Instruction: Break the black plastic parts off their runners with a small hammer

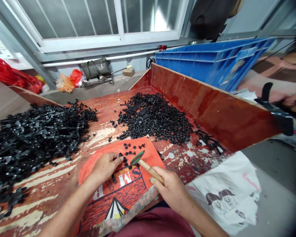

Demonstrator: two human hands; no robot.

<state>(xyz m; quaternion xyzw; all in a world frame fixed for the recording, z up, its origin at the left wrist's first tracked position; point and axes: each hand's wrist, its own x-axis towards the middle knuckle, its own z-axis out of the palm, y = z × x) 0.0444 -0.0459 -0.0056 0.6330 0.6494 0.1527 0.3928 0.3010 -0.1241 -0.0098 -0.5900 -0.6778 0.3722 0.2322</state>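
Note:
My right hand (166,184) is wrapped around the wooden handle of a small hammer (148,168) with a green head. The hammer head hovers over or rests at an orange printed cloth (135,194); I cannot tell which. My left hand (107,166) lies at the cloth's left side, thumb and fingers pinched at a small black part (120,155). Several round black pieces (130,152) lie scattered on the cloth between my hands. Behind the cloth rises a heap of small black round-headed parts (155,118).
A large pile of black jointed parts (44,128) covers the left of the worn red table (106,108). A wooden side board (199,98) bounds the right, with a blue crate (202,59) beyond. A white printed sack (229,194) hangs at the right front.

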